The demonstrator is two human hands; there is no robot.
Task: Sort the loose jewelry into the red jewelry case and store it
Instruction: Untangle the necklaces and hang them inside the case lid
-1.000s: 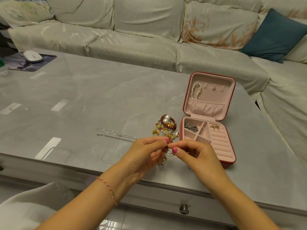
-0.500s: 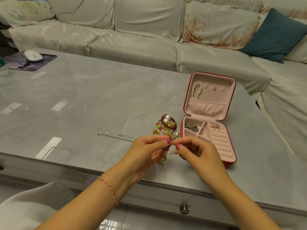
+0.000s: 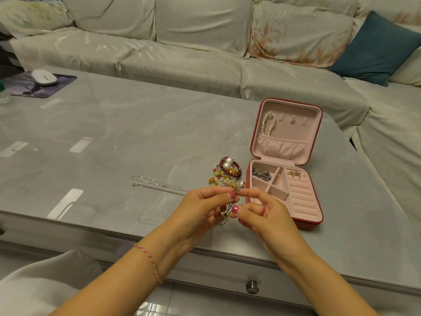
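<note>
The red jewelry case stands open on the grey table, pink inside, with a pearl string hung in its lid, a silver piece and a gold piece in its compartments. Left of it lies a pile of loose jewelry with pearls and red beads. Two thin silver chains lie further left. My left hand pinches the top of a small gold dangling piece above the table's front part. My right hand pinches the same piece lower down.
A white mouse sits on a dark mouse pad at the table's far left. A pale sofa with a teal cushion runs behind and to the right of the table. A drawer knob sticks out below the front edge.
My right hand's fingertips have slid a little down along the gold piece, from beside my left fingertips to just below them. The case and the pile have not moved.
</note>
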